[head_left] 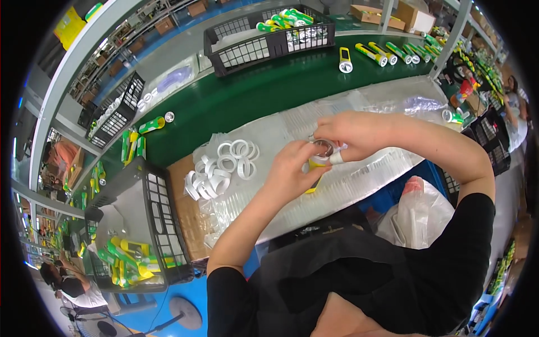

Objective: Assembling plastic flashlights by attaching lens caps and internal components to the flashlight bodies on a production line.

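Over the plastic-covered work surface, my left hand (293, 170) is closed around a yellow flashlight (318, 162) whose round, shiny head points up. My right hand (355, 133) is closed at the flashlight's head, with fingers on its rim. Something white shows at one of its fingertips; I cannot tell what it is. My fingers hide much of the flashlight's body. To the left of my left hand lies a loose pile of white plastic rings (226, 163), some overlapping, on clear plastic film.
Beyond the surface runs a green conveyor belt (224, 104). A single flashlight (345, 60) and a row of several more (391, 53) lie there. A black crate (269, 55) stands at the far side; another crate (163, 210) with flashlights is at left. A white plastic bag (418, 216) hangs near my right side.
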{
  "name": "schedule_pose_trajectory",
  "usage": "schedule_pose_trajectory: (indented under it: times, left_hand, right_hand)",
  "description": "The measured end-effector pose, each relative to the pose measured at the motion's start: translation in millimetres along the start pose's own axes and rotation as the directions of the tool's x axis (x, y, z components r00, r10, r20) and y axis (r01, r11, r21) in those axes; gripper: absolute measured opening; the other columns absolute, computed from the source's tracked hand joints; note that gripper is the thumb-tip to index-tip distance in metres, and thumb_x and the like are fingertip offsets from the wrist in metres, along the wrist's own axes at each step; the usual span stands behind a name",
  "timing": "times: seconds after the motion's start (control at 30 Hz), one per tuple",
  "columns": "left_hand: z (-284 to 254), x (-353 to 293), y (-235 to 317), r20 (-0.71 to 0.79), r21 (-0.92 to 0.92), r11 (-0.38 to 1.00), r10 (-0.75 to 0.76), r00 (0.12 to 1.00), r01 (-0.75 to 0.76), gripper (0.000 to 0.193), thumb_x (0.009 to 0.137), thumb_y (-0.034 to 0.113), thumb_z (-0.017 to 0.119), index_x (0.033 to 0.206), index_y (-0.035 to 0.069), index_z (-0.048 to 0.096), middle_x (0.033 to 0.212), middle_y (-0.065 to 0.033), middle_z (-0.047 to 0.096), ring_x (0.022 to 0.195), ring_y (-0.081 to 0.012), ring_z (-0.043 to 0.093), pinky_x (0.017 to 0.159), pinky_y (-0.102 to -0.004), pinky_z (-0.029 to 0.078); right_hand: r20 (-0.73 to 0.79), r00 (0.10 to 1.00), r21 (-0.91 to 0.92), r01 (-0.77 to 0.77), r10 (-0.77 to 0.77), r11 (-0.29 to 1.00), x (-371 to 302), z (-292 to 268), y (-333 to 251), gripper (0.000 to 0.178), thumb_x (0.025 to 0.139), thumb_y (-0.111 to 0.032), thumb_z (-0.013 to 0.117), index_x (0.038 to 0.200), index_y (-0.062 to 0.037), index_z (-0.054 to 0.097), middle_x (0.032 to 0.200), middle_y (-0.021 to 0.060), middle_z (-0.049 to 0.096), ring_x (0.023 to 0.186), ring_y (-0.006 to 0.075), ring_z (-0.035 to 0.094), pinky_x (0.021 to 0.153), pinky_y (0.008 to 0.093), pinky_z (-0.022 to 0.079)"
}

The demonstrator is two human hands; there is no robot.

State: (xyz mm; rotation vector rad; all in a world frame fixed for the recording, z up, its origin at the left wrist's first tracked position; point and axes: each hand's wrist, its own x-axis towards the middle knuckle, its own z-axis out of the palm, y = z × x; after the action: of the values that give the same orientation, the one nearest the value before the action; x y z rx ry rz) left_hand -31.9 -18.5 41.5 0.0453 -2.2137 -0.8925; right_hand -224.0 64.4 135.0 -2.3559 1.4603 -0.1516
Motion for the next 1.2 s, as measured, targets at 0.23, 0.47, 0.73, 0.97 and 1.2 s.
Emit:
schedule_pose_trajectory:
  times: [0.23,0.47,0.73,0.97,1.2]
  left_hand:
    - [3,7,-17,-0.066,0.011,1.0,-0.021,0.998,0.022,0.04,0.066,0.014,0.083,0.102,0.01,0.065,0.087,-0.0089,0.064,0.082,-0.0304,0.062,0.07,-0.0403,0.05]
    - [-1,6,-16,-0.049,0.021,0.999,-0.037,0.998,0.038,0.038,0.067,0.014,0.083,0.1,0.012,0.066,0.083,-0.0085,0.062,0.078,-0.0297,0.062,0.068,-0.04,0.05]
    - [-1,2,-16,0.002,0.02,1.0,-0.011,1.0,0.011,0.037,0.071,0.012,0.083,0.104,0.01,0.066,0.094,-0.0063,0.067,0.081,-0.0242,0.064,0.065,-0.0332,0.051]
    - [4,10,-12,-0.05,0.019,1.0,0.001,0.999,0.0,0.036,0.067,0.015,0.084,0.097,0.013,0.065,0.079,-0.007,0.06,0.074,-0.0277,0.06,0.064,-0.0398,0.048]
    - [3,8,-14,-0.06,0.05,0.998,-0.034,0.998,0.037,0.034,0.068,0.015,0.083,0.096,0.014,0.065,0.076,-0.0057,0.057,0.071,-0.0266,0.06,0.062,-0.0391,0.048]
  right_hand:
    - [-0.097,0.929,-0.025,-0.362,0.358,0.932,14,7,-4,0.04,0.078,-0.035,0.075,0.087,-0.0004,0.056,0.073,0.0164,0.061,0.066,0.0344,0.061,0.058,0.0433,0.046]
    - [-0.018,0.972,0.05,-0.234,0.235,0.971,15,-4,4,0.043,0.082,-0.036,0.074,0.091,0.0019,0.056,0.074,0.0151,0.058,0.065,0.0278,0.06,0.057,0.039,0.046]
    - [-0.111,0.989,-0.066,0.095,-0.102,0.993,4,1,14,0.038,0.079,-0.022,0.075,0.101,-0.0007,0.052,0.086,0.0141,0.059,0.077,0.0291,0.062,0.063,0.0387,0.049]
    - [0.037,0.85,0.1,-0.527,0.526,0.844,15,7,-6,0.047,0.077,-0.029,0.077,0.102,0.0016,0.051,0.095,0.0162,0.062,0.081,0.0288,0.063,0.065,0.041,0.049]
    - [-0.271,0.943,0.129,-0.164,0.194,0.978,4,19,11,0.05,0.077,-0.044,0.074,0.09,0.0014,0.058,0.075,0.0145,0.063,0.068,0.0319,0.062,0.061,0.0423,0.049]
